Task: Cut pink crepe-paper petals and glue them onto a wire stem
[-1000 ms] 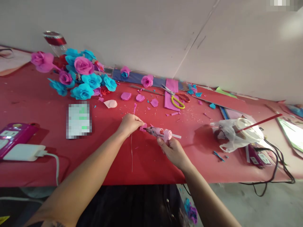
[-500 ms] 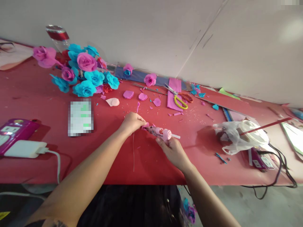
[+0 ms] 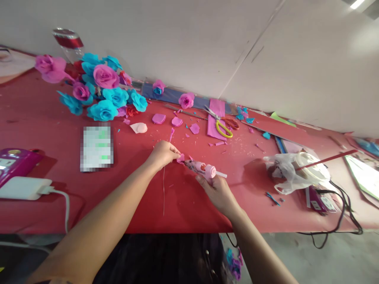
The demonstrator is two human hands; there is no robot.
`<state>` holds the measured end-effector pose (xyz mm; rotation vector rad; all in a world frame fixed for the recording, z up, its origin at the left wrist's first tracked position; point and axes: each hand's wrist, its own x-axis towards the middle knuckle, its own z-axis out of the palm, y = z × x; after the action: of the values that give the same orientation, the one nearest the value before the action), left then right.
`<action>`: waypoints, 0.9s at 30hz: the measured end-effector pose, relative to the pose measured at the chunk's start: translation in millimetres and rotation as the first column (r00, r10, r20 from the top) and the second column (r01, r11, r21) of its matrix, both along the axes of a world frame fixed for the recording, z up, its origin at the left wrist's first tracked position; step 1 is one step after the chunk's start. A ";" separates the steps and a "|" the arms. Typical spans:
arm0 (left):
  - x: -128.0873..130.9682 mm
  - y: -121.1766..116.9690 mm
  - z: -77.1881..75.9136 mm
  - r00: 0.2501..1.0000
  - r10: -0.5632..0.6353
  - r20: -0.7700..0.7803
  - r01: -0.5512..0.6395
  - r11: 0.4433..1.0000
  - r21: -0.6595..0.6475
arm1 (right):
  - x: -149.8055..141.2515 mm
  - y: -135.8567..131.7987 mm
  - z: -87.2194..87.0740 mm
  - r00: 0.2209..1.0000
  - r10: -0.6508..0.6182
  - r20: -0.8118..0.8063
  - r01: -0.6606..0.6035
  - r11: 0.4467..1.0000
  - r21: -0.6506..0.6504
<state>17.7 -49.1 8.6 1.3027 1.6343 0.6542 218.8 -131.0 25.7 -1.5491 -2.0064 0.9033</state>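
My left hand (image 3: 163,154) is closed, pinching a pink paper petal (image 3: 180,159) at its fingertips. A thin wire (image 3: 164,193) hangs below that hand, and a narrow twist of pink paper (image 3: 172,135) sticks up above it. My right hand (image 3: 219,193) is wrapped round a pink glue gun (image 3: 201,169) with a white glue stick (image 3: 221,174) coming out of its back. The gun's dark nozzle is at the petal; whether it touches cannot be made out. Beyond my hands lie loose pink petals (image 3: 159,118) and a cream petal-shaped piece (image 3: 139,127).
Pink and blue paper flowers (image 3: 103,110) stand at the back left. Yellow-handled scissors (image 3: 223,129) lie on folded pink paper (image 3: 216,106). A plastic bag with a cup (image 3: 308,165) sits right, near a power strip (image 3: 321,201). A white charger (image 3: 25,188) is at the left edge.
The nozzle has drawn slightly back from the petal, so more of the petal shows. The view has shifted a little; both hands keep their holds.
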 end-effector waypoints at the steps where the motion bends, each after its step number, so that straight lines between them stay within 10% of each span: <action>1: -0.2 0.5 -1.7 1.000 0.003 0.008 -0.003 1.000 -0.005 | 0.2 -0.7 0.8 1.000 0.008 0.006 -0.008 1.000 0.000; 8: -2.6 2.5 -11.3 0.998 -0.003 0.064 0.003 1.000 0.008 | -0.1 -6.3 10.5 0.969 0.030 0.246 -0.035 0.999 0.016; 20: -5.6 3.5 -12.4 0.990 0.013 0.142 -0.011 1.000 -0.018 | 2.9 -6.8 59.2 0.600 0.310 0.737 -0.438 0.899 -0.021; 27: -6.0 4.7 -2.3 0.941 0.108 0.320 -0.096 0.994 -0.052 | 67.8 30.2 45.3 0.617 -0.064 0.784 -0.118 0.978 0.173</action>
<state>11.7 -44.4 6.3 1.0270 1.4427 0.8496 286.7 -100.8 71.0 -1.9992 -2.5880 -0.0830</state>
